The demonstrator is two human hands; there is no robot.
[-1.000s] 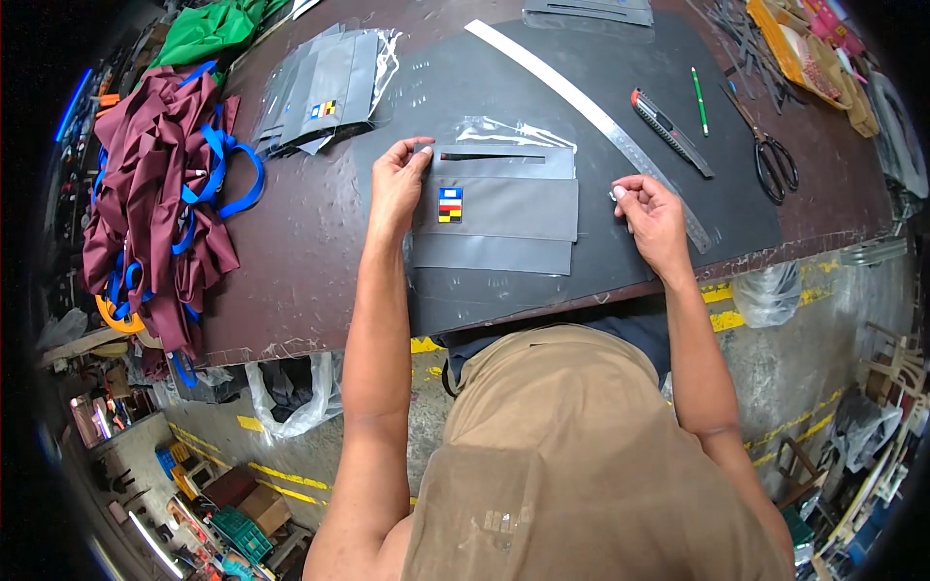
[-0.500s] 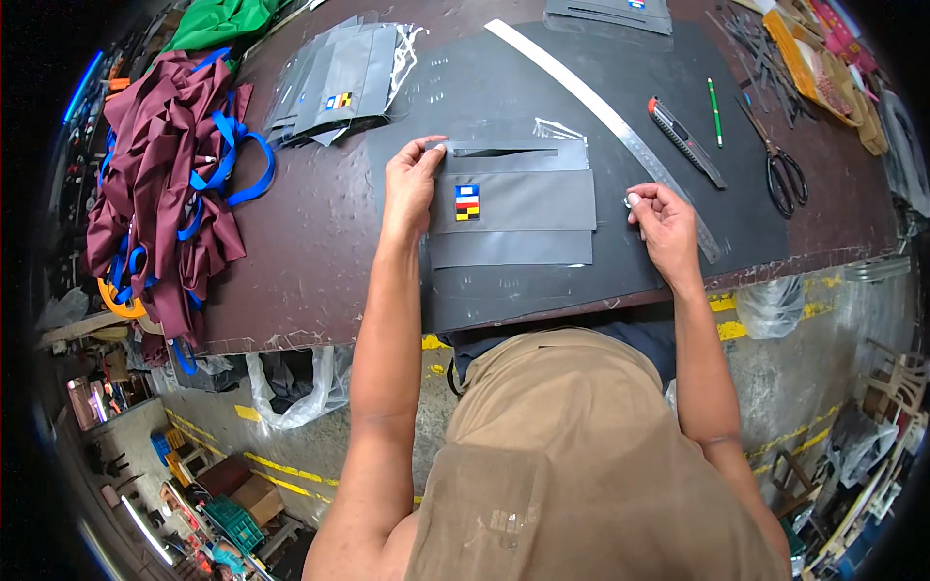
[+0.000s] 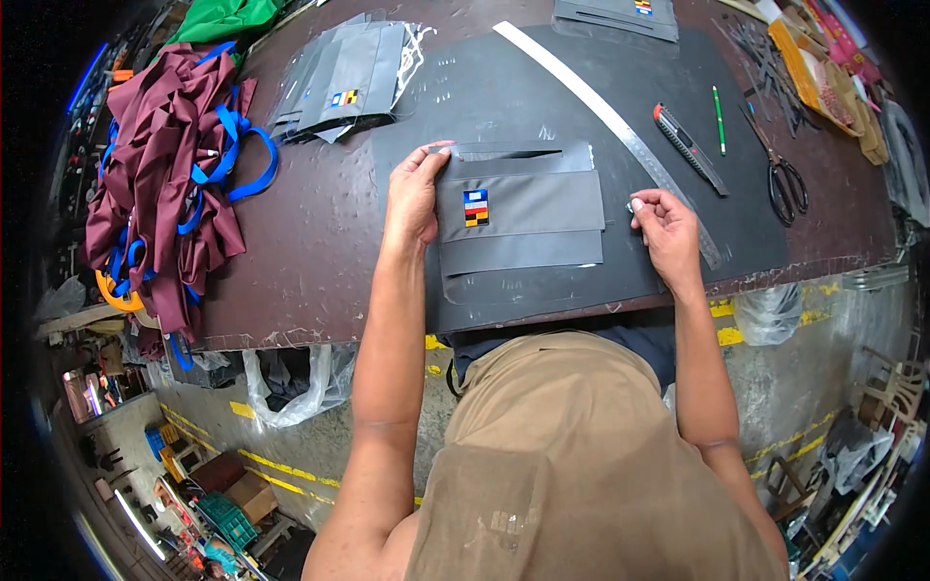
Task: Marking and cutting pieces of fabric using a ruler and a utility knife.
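Grey fabric panels [image 3: 518, 218], stacked in layers with a small striped colour patch [image 3: 476, 207] sewn near the left edge, lie flat on the black cutting mat [image 3: 581, 116] directly in front of me, at the near edge of the table [image 3: 310, 242]. My left hand [image 3: 415, 198] lies spread and flat on the stack's left edge, fingers over its upper corner; my right hand [image 3: 664, 225] rests just off the right edge with fingers curled, pinching something small and pale that I cannot make out. I judge the panels light, thin and limp, likely smooth enough to slide on each other, so the hold belongs at the edges and corners with a flat palm keeping the layers square. The table is a worn dark-brown top, scuffed along its front. To my left sits a heap of maroon cloth [image 3: 160, 184] tangled with blue webbing [image 3: 232, 155]; beyond it, a pile of similar grey pieces [image 3: 339, 82] and a green bundle [image 3: 228, 15] at the far edge. A long metal ruler [image 3: 591, 97] runs diagonally across the mat, with a utility knife [image 3: 690, 147], a green pen [image 3: 719, 107] and scissors [image 3: 783, 179] to its right. The room below is a workshop floor [image 3: 804, 387] of grey concrete with yellow markings, plastic bags [image 3: 291, 378] hanging under the table.
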